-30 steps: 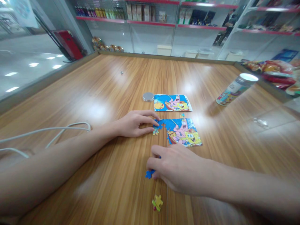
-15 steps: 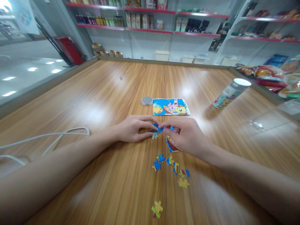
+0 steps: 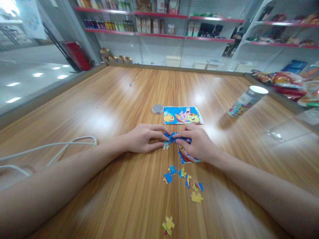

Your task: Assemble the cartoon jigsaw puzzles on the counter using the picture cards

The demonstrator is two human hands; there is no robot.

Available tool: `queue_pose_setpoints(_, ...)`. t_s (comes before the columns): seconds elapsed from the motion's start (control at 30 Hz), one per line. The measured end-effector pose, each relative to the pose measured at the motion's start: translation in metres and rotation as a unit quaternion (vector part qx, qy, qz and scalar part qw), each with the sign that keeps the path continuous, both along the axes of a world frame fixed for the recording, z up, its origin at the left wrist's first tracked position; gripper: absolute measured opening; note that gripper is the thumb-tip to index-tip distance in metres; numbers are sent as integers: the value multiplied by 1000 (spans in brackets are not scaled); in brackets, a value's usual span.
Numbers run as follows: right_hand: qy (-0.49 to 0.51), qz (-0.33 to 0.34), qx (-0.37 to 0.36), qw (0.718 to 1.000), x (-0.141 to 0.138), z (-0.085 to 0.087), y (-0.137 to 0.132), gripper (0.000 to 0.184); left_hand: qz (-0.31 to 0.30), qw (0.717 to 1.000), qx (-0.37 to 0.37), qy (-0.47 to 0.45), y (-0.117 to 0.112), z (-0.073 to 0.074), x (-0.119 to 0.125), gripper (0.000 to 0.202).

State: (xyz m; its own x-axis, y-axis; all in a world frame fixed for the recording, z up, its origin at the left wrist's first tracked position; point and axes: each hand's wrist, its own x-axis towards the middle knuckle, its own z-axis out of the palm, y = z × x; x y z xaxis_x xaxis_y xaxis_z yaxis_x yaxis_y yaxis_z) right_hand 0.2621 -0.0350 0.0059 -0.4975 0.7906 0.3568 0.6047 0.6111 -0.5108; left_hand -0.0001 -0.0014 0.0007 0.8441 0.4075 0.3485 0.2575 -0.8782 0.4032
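Observation:
My left hand (image 3: 144, 137) and my right hand (image 3: 198, 143) meet at the top left corner of a partly built cartoon jigsaw (image 3: 186, 157) on the wooden table (image 3: 112, 106). Both hands pinch blue puzzle pieces (image 3: 172, 137) at that corner, fingertips almost touching. My right hand covers most of the assembled part. Several loose pieces (image 3: 184, 181) lie just in front of the hands, and one yellow piece (image 3: 168, 225) lies nearer me. A printed reference picture (image 3: 182, 115) lies flat behind the hands.
A round metal lid (image 3: 157, 109) sits beside the picture. A printed can (image 3: 246, 99) lies tilted at the right. A white cable (image 3: 50, 147) curls at the left. Snack bags (image 3: 286, 81) pile at the right edge. Store shelves (image 3: 161, 33) stand behind.
My right hand lifted from the loose pieces near me and moved up to the jigsaw's corner, carrying a blue piece. It now presses there against my left hand's fingers. The loose pieces are uncovered.

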Motion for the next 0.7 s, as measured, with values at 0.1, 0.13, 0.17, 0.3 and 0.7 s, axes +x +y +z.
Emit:
queue_pose_setpoints(0.1,13,-5,12,1000,0,-5,2,10,2,1000,0,3,0,0,0,27)
queue_pose_setpoints(0.13,15,-4,14,1000,-1,-6,2,7,3,1000,0,4,0,0,0,27)
queue_pose_setpoints(0.17,17,-2,16,1000,-2,-6,2,5,4,1000,0,5,0,0,0,27)
queue_pose_setpoints(0.3,10,-6,9,1000,-6,-6,-1,4,5,1000,1,8,0,-1,0,26)
queue_pose_setpoints(0.7,18,-38,-13,999,-1,5,0,12,7,1000,14,3,0,-1,-1,28)
